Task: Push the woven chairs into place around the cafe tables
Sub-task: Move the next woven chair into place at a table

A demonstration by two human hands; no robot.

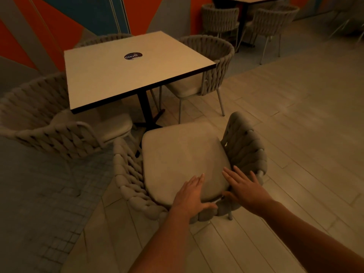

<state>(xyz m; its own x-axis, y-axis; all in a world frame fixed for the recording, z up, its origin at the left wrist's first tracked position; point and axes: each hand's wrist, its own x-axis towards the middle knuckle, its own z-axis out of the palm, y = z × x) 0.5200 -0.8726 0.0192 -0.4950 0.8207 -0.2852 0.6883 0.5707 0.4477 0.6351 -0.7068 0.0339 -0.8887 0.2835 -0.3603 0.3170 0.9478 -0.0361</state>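
Observation:
A woven rope chair (246, 146) with a pale seat cushion (183, 158) stands just in front of me, its open front facing the square cafe table (118, 75) and a gap of floor between them. My left hand (192, 196) lies over the near back rim, fingers spread on the cushion and thumb hooked around the rim. My right hand (244, 186) hovers or rests at the back right of the same chair, fingers apart. Three other woven chairs surround the table: one left (39, 119), one right (208, 56), one behind (106, 38).
The table stands on a black pedestal base (147, 117) and bears a round dark sticker (133, 55). A second table with two woven chairs (220, 18) stands at the back right. Grey small-tile flooring lies left, pale plank flooring right. The painted wall is behind.

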